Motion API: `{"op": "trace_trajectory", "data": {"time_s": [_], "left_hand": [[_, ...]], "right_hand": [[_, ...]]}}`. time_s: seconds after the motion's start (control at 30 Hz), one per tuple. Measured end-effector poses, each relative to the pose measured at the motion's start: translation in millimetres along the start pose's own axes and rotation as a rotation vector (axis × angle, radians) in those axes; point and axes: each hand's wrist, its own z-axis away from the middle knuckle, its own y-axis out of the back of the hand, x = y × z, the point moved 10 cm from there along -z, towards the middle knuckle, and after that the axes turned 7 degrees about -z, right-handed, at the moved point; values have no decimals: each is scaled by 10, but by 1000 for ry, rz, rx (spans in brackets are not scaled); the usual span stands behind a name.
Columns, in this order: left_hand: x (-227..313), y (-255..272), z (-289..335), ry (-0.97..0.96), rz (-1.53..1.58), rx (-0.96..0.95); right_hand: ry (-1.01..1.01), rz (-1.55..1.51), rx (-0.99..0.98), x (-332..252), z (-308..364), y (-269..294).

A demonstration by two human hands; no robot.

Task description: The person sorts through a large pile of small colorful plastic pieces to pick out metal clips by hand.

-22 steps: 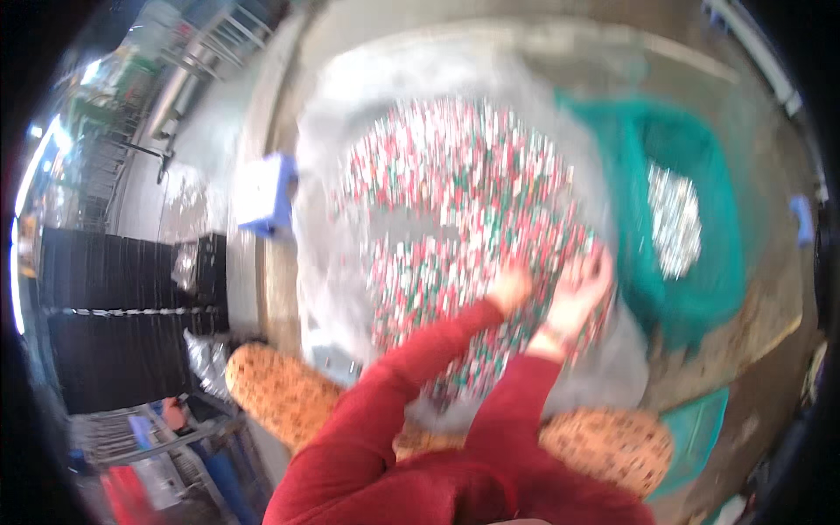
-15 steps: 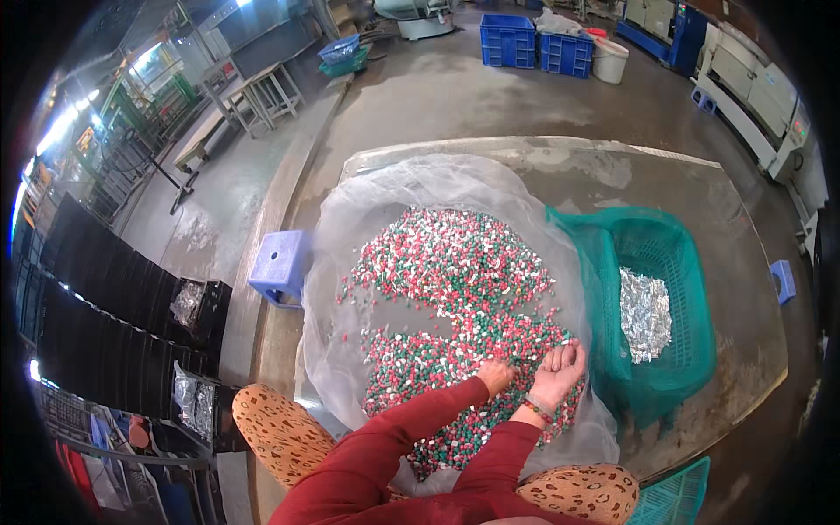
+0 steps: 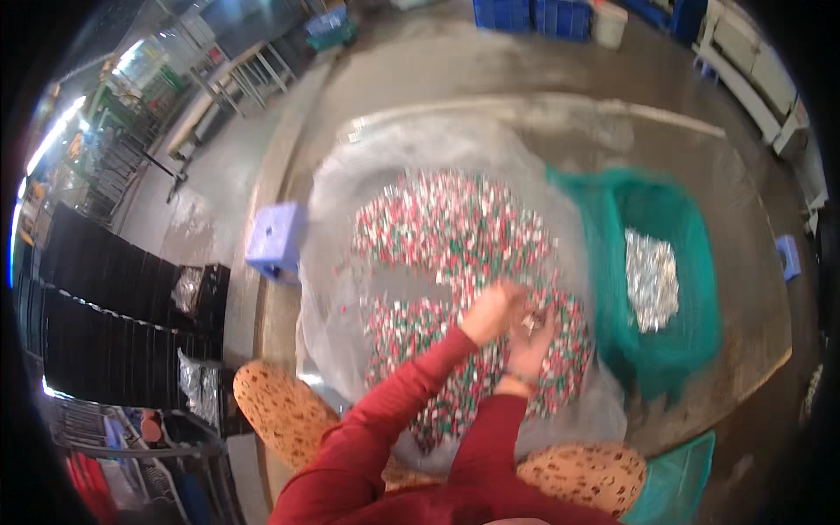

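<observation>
A wide heap of small red, green and white pellet-like pieces (image 3: 446, 227) lies spread on a sheer whitish mesh sheet (image 3: 337, 210). Over its near right part, my right hand (image 3: 528, 348) is cupped with the palm turned up, and a few small whitish pieces (image 3: 531, 323) show in it, too blurred to name. My left hand (image 3: 492, 313) reaches across from the left, its fingertips close to the right hand's fingers. Motion smears those left fingers, so their grip is unclear.
Right of the mesh stands a green basket (image 3: 700, 262) holding silvery foil-like pieces (image 3: 652, 280). A purple stool (image 3: 276, 238) is at the left, beside stacked black trays (image 3: 105, 324). Blue crates (image 3: 560, 19) stand far off, and a teal basket (image 3: 678, 481) is near my knee.
Both hands have lifted off the pellets and moved slightly left; the right palm has turned up, showing small whitish pieces. The whole view has shifted, with most things higher in the picture.
</observation>
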Motion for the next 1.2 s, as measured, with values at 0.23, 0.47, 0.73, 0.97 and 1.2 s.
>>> {"op": "trace_trajectory", "data": {"time_s": [0.23,0.47,0.73,0.97,1.2], "left_hand": [[-600,16,-95,85,14,-275],[-354,-1198,835,-169,-243,-586],[-600,-1158,783,65,-155,-453],[-1183,-201,369,461,173,-245],[-989,-76,439,487,1486,-224]], "right_hand": [[153,-176,-142,-787,310,-1242],[182,-271,-225,-1080,331,-937],[67,-348,-240,-847,326,-936],[-118,-135,-356,-410,170,-882],[65,1627,-149,137,-31,-195]]}}
